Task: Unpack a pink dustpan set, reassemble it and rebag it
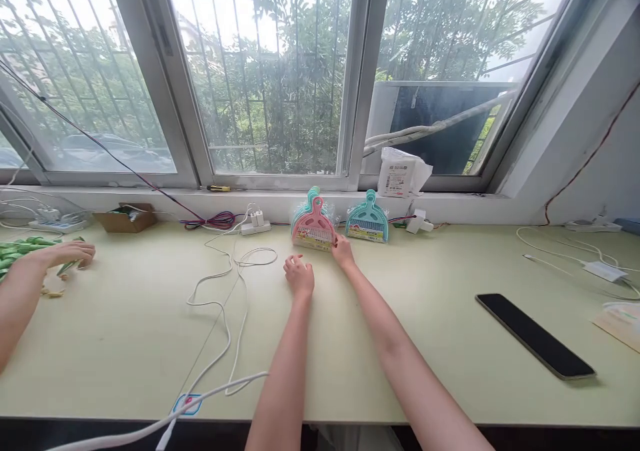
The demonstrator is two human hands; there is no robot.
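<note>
A pink mini dustpan and brush set [315,228] in clear wrapping leans at the back of the table, with turquoise sets [313,192] of the same kind stacked behind it. My right hand [343,252] is closed on the lower right edge of the pink dustpan. Just in front and to the left, my left hand [300,276] rests near the tabletop, its fingers loosely curled and apart, with nothing visible in them. Right of my right hand stands another turquoise dustpan and brush set [369,219], leaning at the wall.
Another person's hand [75,254] works at green stalks [25,251] on the far left. White cables [220,311] trail across the table on my left. A black phone [535,336] lies to the right. Behind are a cardboard box [127,219], a power strip [255,227] and a white package [399,174].
</note>
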